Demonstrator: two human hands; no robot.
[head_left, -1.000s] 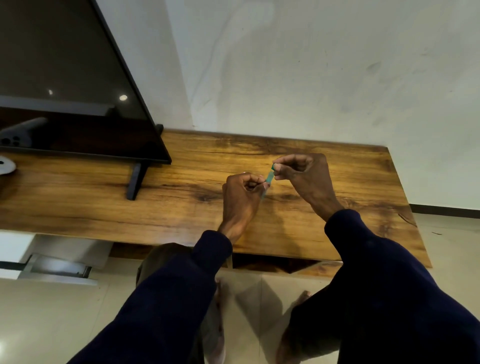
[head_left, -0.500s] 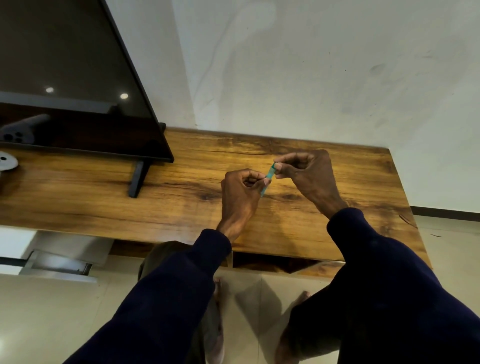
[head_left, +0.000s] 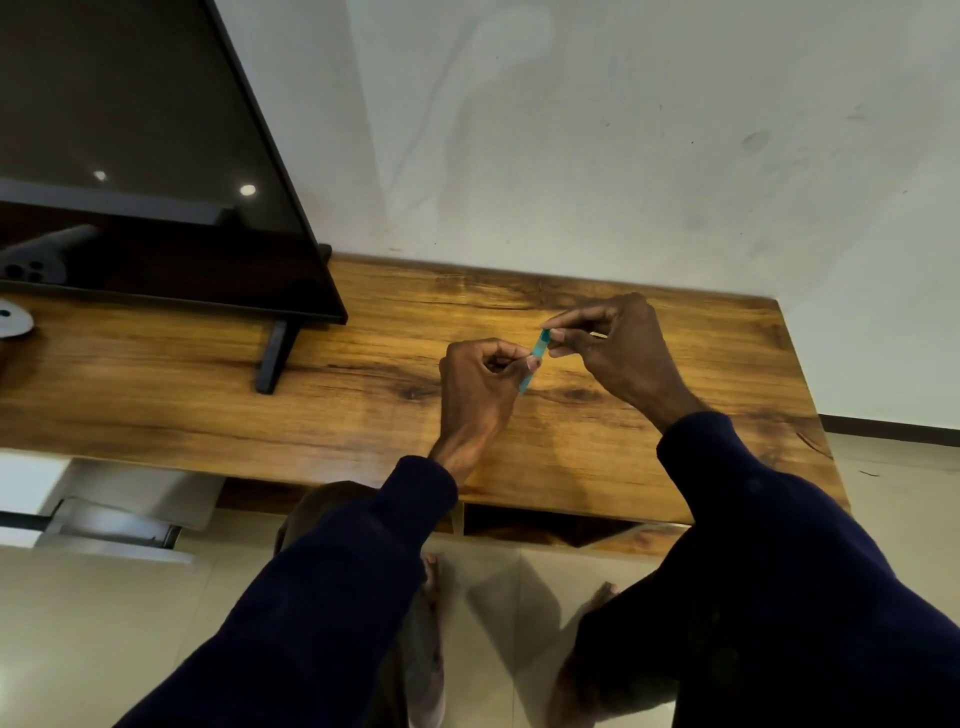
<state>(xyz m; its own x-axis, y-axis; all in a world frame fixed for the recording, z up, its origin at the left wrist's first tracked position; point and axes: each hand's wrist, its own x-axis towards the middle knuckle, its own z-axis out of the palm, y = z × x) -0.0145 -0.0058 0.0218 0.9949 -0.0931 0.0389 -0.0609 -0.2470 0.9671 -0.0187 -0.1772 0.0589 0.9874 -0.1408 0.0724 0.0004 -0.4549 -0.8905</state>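
Observation:
A small thin teal strip (head_left: 535, 358) is held above the wooden table top (head_left: 363, 415), tilted with its upper end to the right. My right hand (head_left: 613, 353) pinches the strip's upper end between thumb and forefinger. My left hand (head_left: 480, 387) pinches its lower part with curled fingers. Both hands hover over the right half of the table, close together. What the strip is cannot be told at this size.
A large dark television (head_left: 145, 171) stands on a black foot (head_left: 272, 356) at the table's left. A white round object (head_left: 13, 319) lies at the far left edge. A plain wall rises behind; tiled floor and my bare feet show below.
Both hands stay on the teal strip and have shifted only slightly. The strip's tilt is almost the same.

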